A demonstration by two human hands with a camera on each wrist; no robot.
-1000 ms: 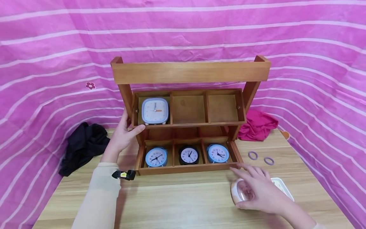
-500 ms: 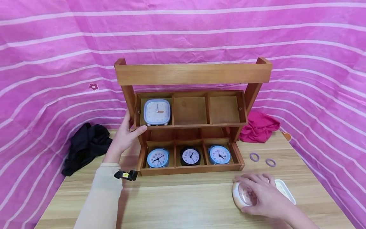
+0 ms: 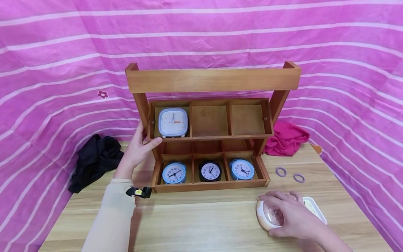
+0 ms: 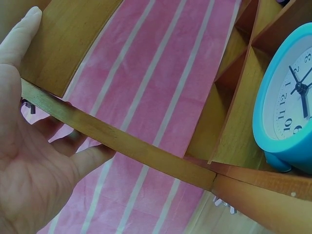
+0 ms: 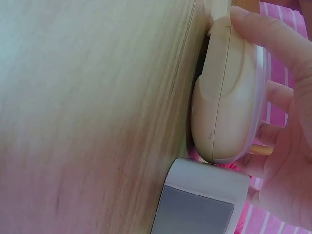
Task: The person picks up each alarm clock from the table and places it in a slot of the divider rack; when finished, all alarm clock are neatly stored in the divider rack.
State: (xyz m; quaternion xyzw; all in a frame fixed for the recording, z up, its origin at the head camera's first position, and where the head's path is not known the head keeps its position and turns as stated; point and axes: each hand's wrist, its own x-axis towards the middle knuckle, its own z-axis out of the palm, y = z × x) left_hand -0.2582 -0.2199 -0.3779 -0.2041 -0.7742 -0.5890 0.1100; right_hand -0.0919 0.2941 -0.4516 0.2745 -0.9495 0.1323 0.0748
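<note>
A round clock (image 3: 271, 214) with a white rim and clear cover lies face up on the table at the front right. My right hand (image 3: 294, 217) grips its sides; the right wrist view shows the thumb on the edge of its cream body (image 5: 222, 97). My left hand (image 3: 136, 149) holds the left end of the wooden rack (image 3: 211, 80), thumb at the upper tray's front and fingers behind the side post (image 4: 117, 136). A square blue-and-white clock (image 3: 173, 122) sits in the upper left compartment. Below are a black clock (image 3: 210, 171) between two blue clocks (image 3: 174, 173).
A white rectangular thing (image 3: 315, 209) lies beside my right hand, partly hidden. Two purple rings (image 3: 281, 172) lie right of the rack. Black cloth (image 3: 96, 161) is at the left, red cloth (image 3: 284, 139) at the right. A pink striped curtain (image 3: 201, 35) surrounds the table.
My right fingers, stretched towards the rack a second ago, have drawn back and closed around the round clock. The left hand keeps its hold on the rack; the head view has shifted slightly.
</note>
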